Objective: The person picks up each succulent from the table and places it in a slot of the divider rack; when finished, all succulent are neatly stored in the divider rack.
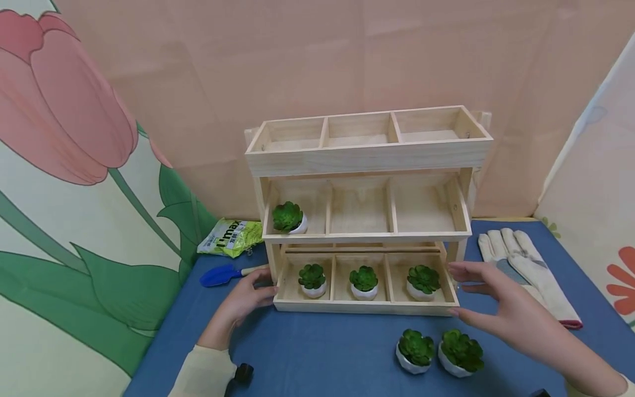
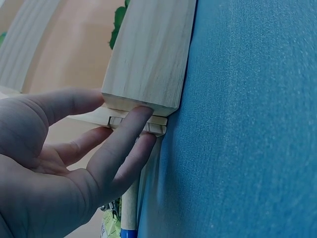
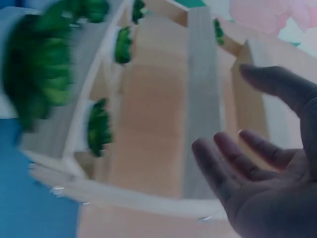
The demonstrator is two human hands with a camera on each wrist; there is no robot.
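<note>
Framing a pale, unpainted wooden three-tier rack [image 1: 367,160] from both ends

Standing on the blue cloth-covered table [image 1: 322,353]. Reaching to the rack's lower left end with the bare left hand [image 1: 248,298], touching the bottom tier there with softly bent fingers, relaxed rather than clenched. Reaching to the rack's lower right end with the bare right hand [image 1: 506,298], released, with loosely spread fingers and with thumb held low, well parted from them. Cannot tell whether touching the wood on that side.

Standing within the rack: three green rosette succulents in white pots [image 1: 364,280], one per bottom compartment, and a matching potted succulent [image 1: 288,218] in the middle tier's left compartment. Placed before the rack's right half: two more potted succulents [image 1: 415,348], side by side. Lying left of the rack: a blue-bladed trowel with a pale handle [image 1: 220,275] and, behind it, a green-and-white plastic packet [image 1: 230,237]. Lying right of the rack: off-white fabric gloves [image 1: 543,281].
</note>
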